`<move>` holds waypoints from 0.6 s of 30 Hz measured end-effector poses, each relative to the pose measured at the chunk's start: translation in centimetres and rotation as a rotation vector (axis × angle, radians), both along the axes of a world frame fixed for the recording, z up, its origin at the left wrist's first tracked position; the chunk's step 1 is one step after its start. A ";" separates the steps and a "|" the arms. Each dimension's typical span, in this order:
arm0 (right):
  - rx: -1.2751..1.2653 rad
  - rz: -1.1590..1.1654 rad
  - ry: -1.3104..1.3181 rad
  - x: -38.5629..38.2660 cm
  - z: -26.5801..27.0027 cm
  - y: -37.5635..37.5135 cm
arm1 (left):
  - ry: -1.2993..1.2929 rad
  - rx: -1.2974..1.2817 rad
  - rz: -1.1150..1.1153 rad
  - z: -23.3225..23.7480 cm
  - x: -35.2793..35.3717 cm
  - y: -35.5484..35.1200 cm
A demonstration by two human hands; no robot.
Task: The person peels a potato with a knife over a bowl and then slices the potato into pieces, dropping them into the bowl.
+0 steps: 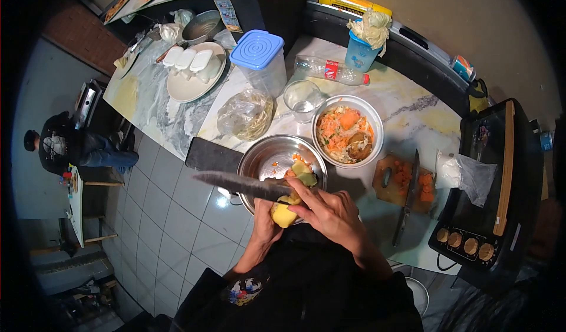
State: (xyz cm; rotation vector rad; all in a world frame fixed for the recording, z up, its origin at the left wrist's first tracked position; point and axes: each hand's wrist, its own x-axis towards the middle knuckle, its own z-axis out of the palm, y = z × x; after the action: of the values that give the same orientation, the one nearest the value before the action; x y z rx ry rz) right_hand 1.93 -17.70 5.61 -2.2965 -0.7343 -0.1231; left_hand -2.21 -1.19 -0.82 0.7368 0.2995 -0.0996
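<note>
My left hand (265,226) is closed round a yellow, partly peeled potato (283,215), close to my body. My right hand (333,214) grips a large knife (239,185); its blade points left across the potato, and the handle is hidden by my fingers. Both hands are over the near edge of a steel bowl (247,162), which holds peelings and orange bits. Behind it to the right, a white bowl (377,139) contains shredded orange and pale food with a brown lump.
A cutting board (383,192) with orange pieces and a second knife (406,208) lies right, beside a black oven (471,214). Behind the bowls are a glass (302,102), a blue-lidded container (257,52) and a plastic bottle (312,65). Another person (65,143) stands far left.
</note>
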 end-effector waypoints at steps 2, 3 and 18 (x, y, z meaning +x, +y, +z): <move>-0.001 -0.007 -0.005 0.2 -0.4 -0.3 | -0.140 0.046 -0.098 2.0 0.3 -0.3; 0.003 0.004 -0.008 0.5 -0.6 -0.6 | -0.139 0.047 -0.097 1.5 0.1 -0.1; 0.192 0.075 0.080 0.2 -0.7 0.9 | -0.050 -0.109 -0.131 0.0 1.0 2.6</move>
State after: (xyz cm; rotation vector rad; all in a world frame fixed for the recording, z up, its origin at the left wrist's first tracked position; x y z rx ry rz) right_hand 2.09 -16.80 4.93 -2.0771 -0.7343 -0.0636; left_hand -1.26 1.39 -0.80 0.6496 0.1965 -0.2198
